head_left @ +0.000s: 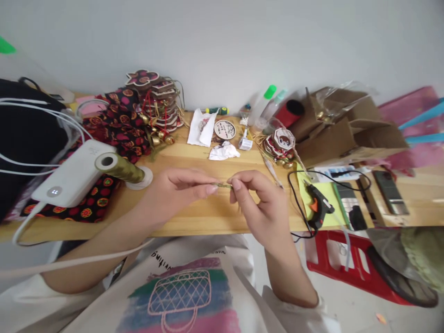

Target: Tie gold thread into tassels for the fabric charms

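Note:
A short length of olive-green cord (223, 185) stretches between my two hands, just above the front of the wooden table. My left hand (183, 187) pinches its left end between thumb and fingers. At the other end, my right hand (258, 201) is closed on the cord with thumb and forefinger; a bit of it hangs below those fingers. Left of my left hand, a spool of olive-green thread (126, 170) leans by a white round base (140, 178). Crumpled white tissue (224, 151) lies beyond my hands.
A white power bank (72, 173) with cables sits on patterned fabric at left. Stacked ornaments with bells (163, 104) stand behind. On the right are a glue gun (319, 206) with a black cord, another ornament stack (280, 143), a phone (390, 192) and brown paper bags (329, 143).

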The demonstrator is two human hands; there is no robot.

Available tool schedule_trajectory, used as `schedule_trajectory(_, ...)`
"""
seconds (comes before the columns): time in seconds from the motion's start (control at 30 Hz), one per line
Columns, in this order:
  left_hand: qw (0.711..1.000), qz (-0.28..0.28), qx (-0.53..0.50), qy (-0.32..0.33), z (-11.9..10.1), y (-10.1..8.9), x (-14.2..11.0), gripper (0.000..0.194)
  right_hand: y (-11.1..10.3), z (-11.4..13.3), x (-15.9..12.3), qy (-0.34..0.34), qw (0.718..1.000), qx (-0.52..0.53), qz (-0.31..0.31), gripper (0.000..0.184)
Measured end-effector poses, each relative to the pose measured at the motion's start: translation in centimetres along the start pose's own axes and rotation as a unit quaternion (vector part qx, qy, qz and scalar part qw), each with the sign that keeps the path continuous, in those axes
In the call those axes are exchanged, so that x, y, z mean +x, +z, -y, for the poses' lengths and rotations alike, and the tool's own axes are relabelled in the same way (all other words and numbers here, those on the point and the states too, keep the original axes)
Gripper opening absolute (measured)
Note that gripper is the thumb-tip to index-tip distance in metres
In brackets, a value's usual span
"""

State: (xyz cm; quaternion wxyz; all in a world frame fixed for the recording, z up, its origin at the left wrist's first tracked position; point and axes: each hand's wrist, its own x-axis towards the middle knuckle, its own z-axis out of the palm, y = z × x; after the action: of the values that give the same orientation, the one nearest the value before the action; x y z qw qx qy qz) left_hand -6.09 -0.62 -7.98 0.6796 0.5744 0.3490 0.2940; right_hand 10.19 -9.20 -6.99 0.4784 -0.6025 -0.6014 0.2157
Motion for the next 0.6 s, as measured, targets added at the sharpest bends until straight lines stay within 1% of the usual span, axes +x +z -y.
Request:
schedule_trajectory(0.1, 0.999, 0.003, 0.016, 0.037, 0.2, -0.3, 0.0, 0.014, 0.0, 0.0, 0.0, -0.017, 1.000, -0.014, 0.010, 0.010)
schedule_trajectory(0.17, 0.998, 0.021, 0.027, 0.052, 0.2, -0.6, 0.0, 0.011, -0.3, 0.1, 0.0, -0.041, 0.998, -0.033, 0.025, 0.009)
schedule_trajectory(0.23, 0.997, 0.046, 0.033, 0.055, 0.1, -0.9, 0.0, 0.012, -0.6, 0.3, 0.1, -0.062, 0.996, -0.049, 0.039, 0.010)
schedule_trajectory(0.3, 0.996, 0.072, 0.029, 0.035, -0.4, -1.1, 0.2, 0.018, -0.9, 0.5, 0.2, -0.082, 0.993, -0.062, 0.057, 0.011)
schedule_trajectory(0.37, 0.995, 0.099, 0.013, 0.000, -0.9, -1.2, 0.5, 0.015, -1.1, 0.7, 0.4, -0.102, 0.989, -0.075, 0.077, 0.011)
schedule_trajectory(0.43, 0.993, 0.114, -0.001, -0.030, -1.4, -1.2, 0.9, 0.017, -1.1, 0.8, 0.5, -0.118, 0.985, -0.086, 0.095, 0.011)
schedule_trajectory(0.5, 0.990, 0.127, -0.021, -0.053, -1.4, -1.1, 1.3, 0.023, -1.2, 0.9, 0.5, -0.128, 0.982, -0.094, 0.103, 0.012)
schedule_trajectory(0.6, 0.973, 0.162, -0.114, -0.116, -0.8, -0.7, 1.6, 0.027, -1.2, 0.8, 0.4, -0.134, 0.981, -0.093, 0.101, 0.012)
